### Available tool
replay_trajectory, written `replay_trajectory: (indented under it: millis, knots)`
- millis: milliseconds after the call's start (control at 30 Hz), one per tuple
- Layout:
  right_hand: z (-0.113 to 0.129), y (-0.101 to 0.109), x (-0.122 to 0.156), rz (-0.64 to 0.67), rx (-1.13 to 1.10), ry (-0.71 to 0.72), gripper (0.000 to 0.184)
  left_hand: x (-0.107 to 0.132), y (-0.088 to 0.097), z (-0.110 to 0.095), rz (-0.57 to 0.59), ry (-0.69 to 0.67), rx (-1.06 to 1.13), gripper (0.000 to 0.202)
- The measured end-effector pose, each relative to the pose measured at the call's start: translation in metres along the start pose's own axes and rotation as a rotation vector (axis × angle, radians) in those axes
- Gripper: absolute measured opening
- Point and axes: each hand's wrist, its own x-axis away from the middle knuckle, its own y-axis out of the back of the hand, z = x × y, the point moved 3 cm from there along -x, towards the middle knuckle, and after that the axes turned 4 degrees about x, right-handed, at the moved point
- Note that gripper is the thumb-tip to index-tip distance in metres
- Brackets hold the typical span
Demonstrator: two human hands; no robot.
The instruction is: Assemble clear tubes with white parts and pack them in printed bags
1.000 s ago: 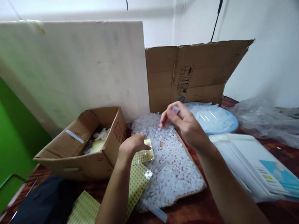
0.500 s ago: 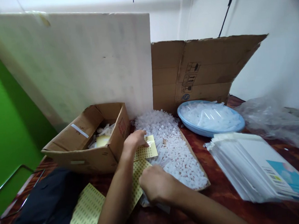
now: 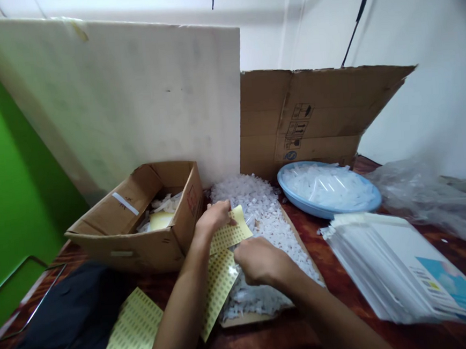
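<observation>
My left hand [image 3: 216,217] is closed on the edge of a yellow sticker sheet [image 3: 226,237] printed with rows of small oval marks. The sheet is tilted up over a pile of small clear plastic pieces [image 3: 244,189], spread on a flat cardboard piece [image 3: 244,320]. Just right of the sheet's lower edge, my right hand [image 3: 259,258] is a closed fist. What its fingers hold is hidden. Below both hands lies a second sticker sheet [image 3: 218,288], partly covered by my left forearm. Another sticker sheet [image 3: 131,338] lies at the lower left.
An open cardboard box [image 3: 130,252] with plastic scraps stands at left, beside black cloth [image 3: 70,316]. To the right are a blue basin [image 3: 312,209] of clear plastic pieces, a stack of white packets [image 3: 386,270] and crumpled plastic film [image 3: 423,192]. Cardboard [image 3: 324,108] leans behind.
My right hand has moved up and right, closer to the held sheet. That sheet's right end has tilted upward. Clear plastic that lay under my right hand is gone from the front edge.
</observation>
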Motion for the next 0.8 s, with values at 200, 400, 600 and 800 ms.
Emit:
replay_trajectory:
  millis: [200, 400, 600, 800]
  knots:
    - [-0.080, 0.020, 0.014, -0.415, -0.246, -0.260, 0.023, 0.019, 0.040, -0.020, -0.183, -0.192, 0.183, 0.032]
    - [-0.135, 0.042, 0.045, -0.958, -0.652, -0.309, 0.033, 0.055, 0.083, -0.059, -0.363, -0.509, 0.415, 0.033]
    - [-0.123, 0.046, 0.053, -0.854, -1.139, 0.056, 0.028, 0.073, 0.088, -0.085, -0.493, -0.556, 0.292, 0.036]
    - [-0.120, 0.045, 0.049, -0.984, -1.291, 0.076, 0.030, 0.080, 0.090, -0.099, -0.884, -0.707, 0.166, 0.024]
